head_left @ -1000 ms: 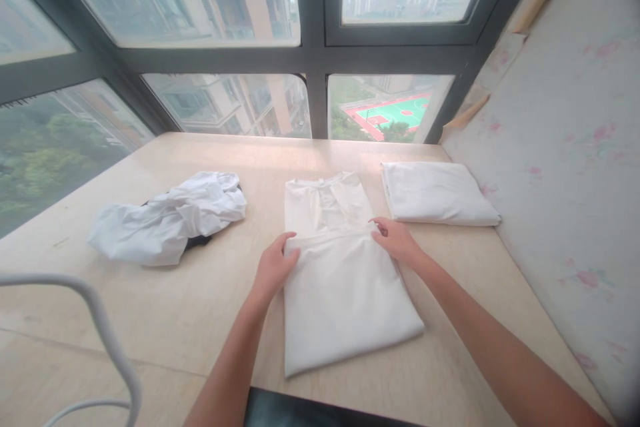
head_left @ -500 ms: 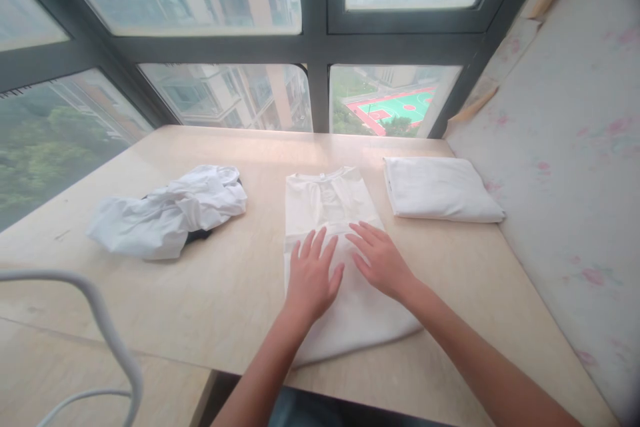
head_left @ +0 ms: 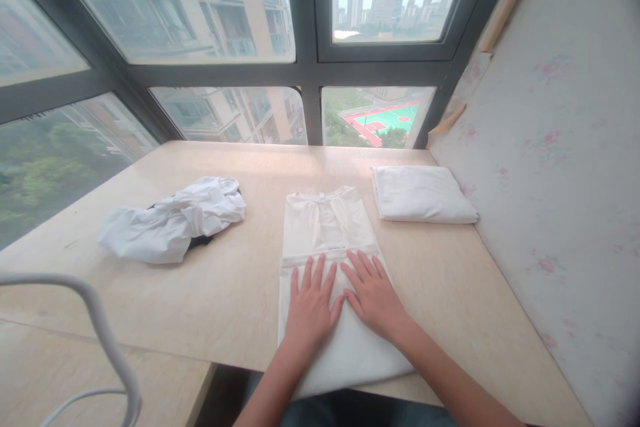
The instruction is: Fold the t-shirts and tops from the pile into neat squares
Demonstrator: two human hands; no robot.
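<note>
A white shirt (head_left: 320, 223) lies folded in front of me, its neckline toward the window and its lower end at the table's front edge. Both palms rest flat on its middle, just below a horizontal fold edge. My left hand (head_left: 313, 307) has its fingers spread and pointing away from me. Beside it, my right hand (head_left: 373, 293) lies with fingers apart, the two thumbs almost meeting. A line of small dark marks shows on the shirt just above the fingertips. Neither hand grips anything.
A crumpled white garment (head_left: 175, 220) with a dark part under it lies on the wooden table (head_left: 240, 300) at left. A folded white cloth (head_left: 423, 195) sits at right, near the flowered wall (head_left: 560, 213). A white curved tube (head_left: 107, 330) stands front left. Windows (head_left: 230, 113) rise behind.
The camera view has tilted up a little. Both hands have come closer to me along the shirt and now lie flatter, uncovering the fold edge and the dark marks.
</note>
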